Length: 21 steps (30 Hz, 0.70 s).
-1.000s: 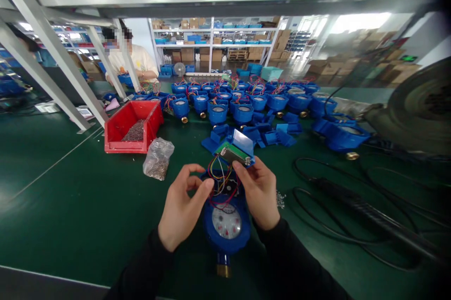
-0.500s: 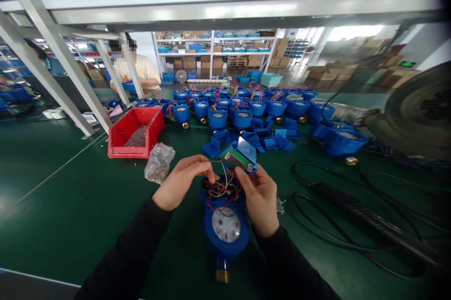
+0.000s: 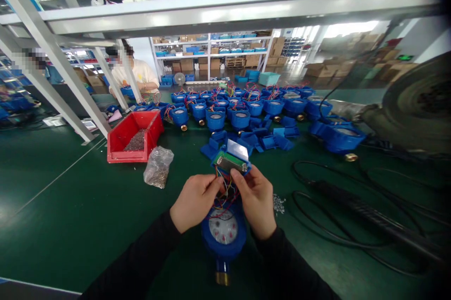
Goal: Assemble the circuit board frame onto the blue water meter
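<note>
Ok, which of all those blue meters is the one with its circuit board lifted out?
The blue meter between the left hand and right hand, nearest the camera. Its green circuit board is held up on coloured wires; the others stand grouped behind.

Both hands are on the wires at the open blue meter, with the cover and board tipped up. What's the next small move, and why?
Probably tuck the coloured wires down into the blue meter. They loop loosely between the left hand and right hand, above the dial, while the cover with circuit board is tilted up behind them. Loose loops look likely to get pinched if the cover is lowered.
</note>
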### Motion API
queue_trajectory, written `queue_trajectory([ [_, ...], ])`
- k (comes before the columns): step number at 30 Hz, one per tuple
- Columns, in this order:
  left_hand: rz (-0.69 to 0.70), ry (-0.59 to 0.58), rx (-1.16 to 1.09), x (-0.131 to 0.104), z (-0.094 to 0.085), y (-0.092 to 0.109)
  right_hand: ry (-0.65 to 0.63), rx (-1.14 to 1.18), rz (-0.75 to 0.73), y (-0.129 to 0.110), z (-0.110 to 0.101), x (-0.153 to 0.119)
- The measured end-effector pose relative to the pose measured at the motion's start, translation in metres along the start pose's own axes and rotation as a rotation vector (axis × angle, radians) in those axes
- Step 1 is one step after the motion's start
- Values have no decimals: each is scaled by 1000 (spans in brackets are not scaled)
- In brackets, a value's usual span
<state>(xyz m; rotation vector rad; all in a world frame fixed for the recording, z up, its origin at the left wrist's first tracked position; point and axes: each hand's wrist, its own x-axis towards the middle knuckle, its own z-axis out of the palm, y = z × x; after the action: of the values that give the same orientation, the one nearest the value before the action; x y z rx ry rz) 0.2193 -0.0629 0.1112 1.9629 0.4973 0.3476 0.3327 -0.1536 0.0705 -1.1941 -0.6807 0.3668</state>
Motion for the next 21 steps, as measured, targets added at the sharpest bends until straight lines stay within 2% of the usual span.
queue_trajectory([
  [4,5,-79,-116,4,-16,1,-48,26,20,-1,-4,3],
  [8,45,23,-358,17,-28,-1,-155,22,54,-5,-10,11],
  [12,81,1,-475,30,-22,-11,-288,-28,103,-6,-9,23],
  [15,37,52,-510,32,-10,-17,-382,-95,122,-15,-12,30],
  [17,16,73,-539,29,-2,-17,-469,-203,106,-28,-28,32],
  [19,-46,125,-567,25,3,-16,-472,-530,43,-42,-62,33],
  [20,-103,166,-582,24,4,-15,-408,-779,-2,-49,-85,32],
  [21,-146,201,-589,22,3,-15,-268,-1057,-21,-55,-111,30],
])
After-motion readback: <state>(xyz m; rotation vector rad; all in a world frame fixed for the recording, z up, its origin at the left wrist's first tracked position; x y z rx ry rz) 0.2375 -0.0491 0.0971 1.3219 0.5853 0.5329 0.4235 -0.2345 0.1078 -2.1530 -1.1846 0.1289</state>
